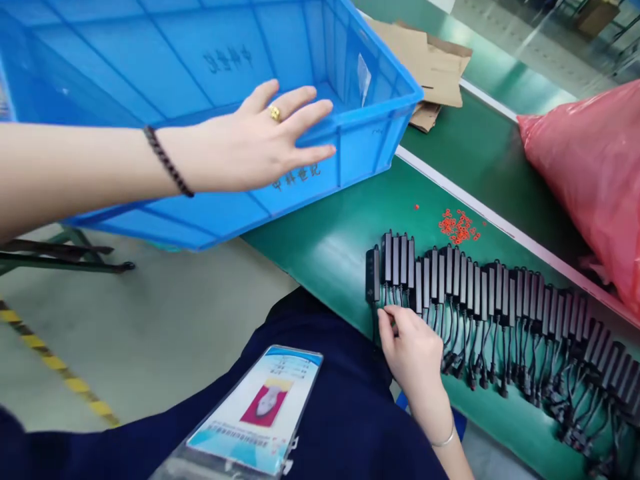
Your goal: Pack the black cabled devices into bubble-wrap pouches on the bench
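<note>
Honestly, tangling is what I'd watch for from over here. The black cabled modules (471,283) lie packed side by side along the worktop (320,230), and their plugs (453,363) bunch together towards its near edge, so a tug on one could drag its neighbours askew. The end module (373,273), nearest the right hand (413,343), sits at the row's left end, where a careless nudge might turn it. Then the small red rings (459,227) lie loose beyond the row — a sweeping forearm could scatter them. The blue plastic crate (360,152) juts past the worktop's edge, and I can't see what supports that end, so weight on its near rim might rock it.

As for pose, the left arm stretches across, palm down, the left hand (280,137) splayed wide over the crate's near wall; whether it touches, I can't tell. The right hand is curled narrow, thumb and forefinger close together beside the end module's lead (374,321) — whether they actually pinch it isn't clear.
</note>
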A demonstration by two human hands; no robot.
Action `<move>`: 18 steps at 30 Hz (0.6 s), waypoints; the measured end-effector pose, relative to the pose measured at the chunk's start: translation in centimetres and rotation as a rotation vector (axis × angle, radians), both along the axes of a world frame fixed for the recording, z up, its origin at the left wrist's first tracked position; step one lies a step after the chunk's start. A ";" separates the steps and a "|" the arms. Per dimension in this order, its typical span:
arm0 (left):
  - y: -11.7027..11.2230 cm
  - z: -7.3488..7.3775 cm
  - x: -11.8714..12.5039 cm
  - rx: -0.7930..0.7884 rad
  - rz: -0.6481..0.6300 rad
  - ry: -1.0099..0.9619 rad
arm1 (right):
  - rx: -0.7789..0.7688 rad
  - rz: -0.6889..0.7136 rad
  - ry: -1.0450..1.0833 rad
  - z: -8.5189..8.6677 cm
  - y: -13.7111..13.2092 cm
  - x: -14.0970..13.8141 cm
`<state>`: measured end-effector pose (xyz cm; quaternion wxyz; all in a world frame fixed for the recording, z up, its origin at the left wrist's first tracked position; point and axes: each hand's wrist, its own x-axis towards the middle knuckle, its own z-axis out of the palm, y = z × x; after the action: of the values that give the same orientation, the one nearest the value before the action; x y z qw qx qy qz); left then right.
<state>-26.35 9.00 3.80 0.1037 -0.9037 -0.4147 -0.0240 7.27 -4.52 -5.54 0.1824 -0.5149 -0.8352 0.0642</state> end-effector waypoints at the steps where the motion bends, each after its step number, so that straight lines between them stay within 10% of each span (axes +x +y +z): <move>1: 0.6 0.1 -0.3 0.018 0.002 0.017 | -0.008 -0.021 -0.073 -0.1 -0.3 -0.7; 7: -4.1 -0.3 1.0 -0.012 0.021 -0.206 | -0.076 -0.060 -0.401 -1.2 -0.8 -2.1; 12: -12.5 -6.0 5.8 -0.629 0.140 -0.628 | -0.142 -0.052 -0.160 -1.1 -0.1 -1.9; 18: -12.6 -12.3 14.0 -1.306 0.383 -1.954 | -0.370 0.032 0.341 0.6 -0.6 -2.6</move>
<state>-12.30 -3.58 -8.53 -0.7342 -0.3079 -0.3800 -0.4709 4.65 -5.12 -4.92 0.2223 -0.5078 -0.7745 0.3047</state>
